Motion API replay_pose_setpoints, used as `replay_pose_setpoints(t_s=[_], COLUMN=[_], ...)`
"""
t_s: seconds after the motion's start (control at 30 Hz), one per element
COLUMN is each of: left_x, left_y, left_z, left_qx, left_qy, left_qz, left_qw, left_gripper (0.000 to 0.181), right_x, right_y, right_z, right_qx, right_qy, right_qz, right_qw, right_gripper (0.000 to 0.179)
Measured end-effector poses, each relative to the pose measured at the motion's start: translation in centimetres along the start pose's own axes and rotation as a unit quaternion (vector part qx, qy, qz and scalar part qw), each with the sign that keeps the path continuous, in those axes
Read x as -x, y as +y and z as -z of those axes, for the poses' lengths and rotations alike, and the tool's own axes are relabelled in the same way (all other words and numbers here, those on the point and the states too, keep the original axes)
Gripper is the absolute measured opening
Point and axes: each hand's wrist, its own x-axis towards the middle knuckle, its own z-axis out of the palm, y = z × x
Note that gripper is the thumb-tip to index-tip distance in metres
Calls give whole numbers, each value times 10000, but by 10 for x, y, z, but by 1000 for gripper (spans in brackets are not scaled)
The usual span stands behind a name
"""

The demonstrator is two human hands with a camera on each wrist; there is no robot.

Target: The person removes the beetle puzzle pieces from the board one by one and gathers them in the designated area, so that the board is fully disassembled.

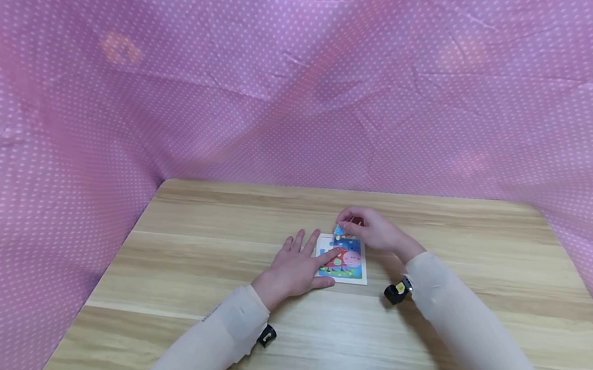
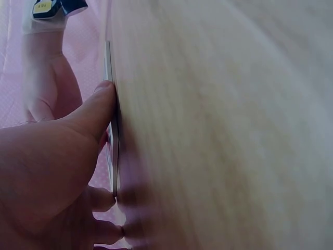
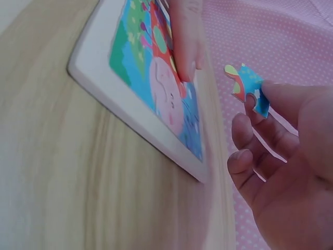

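A jigsaw puzzle (image 1: 348, 272) with a white border and a pink cartoon pig lies flat on the table. My left hand (image 1: 294, 267) is spread over its left side, with the index finger touching the picture and the thumb at the near edge. Above the puzzle's far edge, my right hand (image 1: 375, 229) pinches a puzzle piece (image 3: 251, 89) between thumb and index finger. That piece is blue with some red and yellow-green, and its knobs and notches show in the right wrist view. The other right fingers (image 3: 247, 161) are loosely curled below it.
The wooden table (image 1: 180, 257) extends around the puzzle on every side. Pink polka-dot cloth (image 1: 281, 93) hangs behind the table and along both sides. A black wrist camera (image 1: 397, 292) sits below the right wrist, and another black camera (image 1: 267, 336) is at the left wrist.
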Motion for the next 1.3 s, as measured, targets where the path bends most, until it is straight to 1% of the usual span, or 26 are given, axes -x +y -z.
replay_pose_setpoints(t_s=[0.2, 0.3, 0.43, 0.63, 0.8, 1.0, 1.17, 1.3], left_x=[-1, 0, 1, 2, 1, 1, 2, 2], left_y=[-2, -2, 0, 2, 3, 3, 3, 3], left_z=[0, 1, 2, 1, -1, -1, 1, 1], left_qx=[2, 14, 38, 71, 30, 58, 69, 22], left_qy=[54, 59, 69, 94, 123, 89, 95, 99], left_qz=[-33, -51, -49, -25, -23, -17, -34, -40], left_qw=[10000, 10000, 10000, 9999, 9999, 9999, 9999, 9999], left_gripper=[74, 74, 74, 73, 73, 73, 73, 73], right_x=[5, 9, 17, 27, 32, 34, 33, 32], right_y=[2, 6, 11, 16, 26, 41, 46, 49], right_z=[11, 18, 25, 35, 42, 45, 45, 44], right_qx=[22, 78, 182, 294, 467, 663, 681, 748], right_qy=[70, 188, 314, 381, 439, 599, 669, 715], right_qz=[-100, -135, -191, -360, -460, -608, -798, -833], right_qw=[9999, 9997, 9992, 9982, 9969, 9941, 9922, 9911], right_gripper=[25, 24, 24, 27, 26, 24, 25, 25])
